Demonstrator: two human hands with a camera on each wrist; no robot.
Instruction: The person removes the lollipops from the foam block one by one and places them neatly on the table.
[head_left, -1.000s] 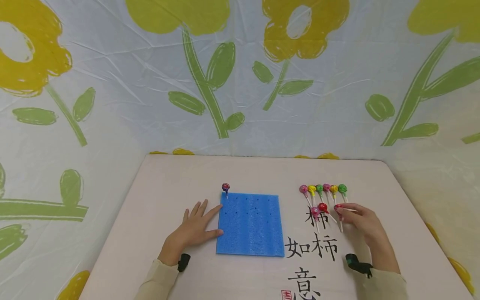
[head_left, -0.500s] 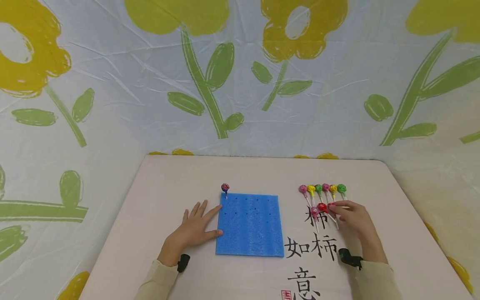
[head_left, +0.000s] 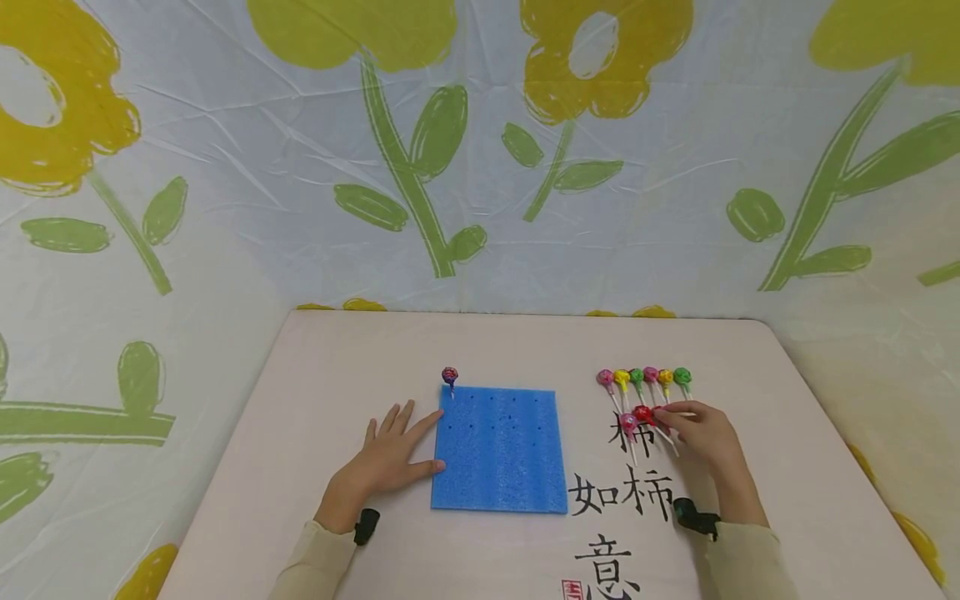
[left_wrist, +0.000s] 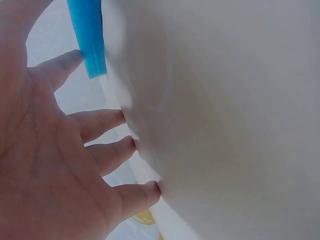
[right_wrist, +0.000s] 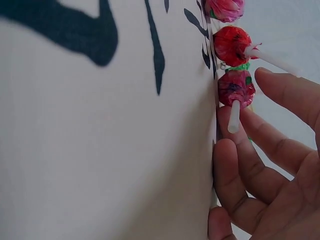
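Observation:
My left hand [head_left: 390, 457] lies with fingers spread at the left edge of a blue foam board [head_left: 498, 467]; its thumb and index fingertips touch that edge. In the left wrist view a fingertip meets the foam board [left_wrist: 90, 45] while other fingertips rest on the table. One dark wrapped lollipop [head_left: 450, 375] stands upright at the board's far left corner. My right hand [head_left: 703, 435] holds a dark red lollipop [right_wrist: 236, 91] low at the table, thumb and fingers about its head. Right beside it are a bright red lollipop [right_wrist: 232, 46] and a pink lollipop [right_wrist: 226, 7].
Behind the right hand lies a row of lollipops in pink, yellow [head_left: 622, 377] and green [head_left: 682, 377]. Small holes dot the upper part of the board. Black brush characters [head_left: 648, 493] mark the pale table [head_left: 360, 350]. A flower-printed cloth [head_left: 300, 150] rises behind it.
My right hand has moved left with the dark red lollipop, bringing it beside the bright red one. The left hand and the foam board have stayed in place.

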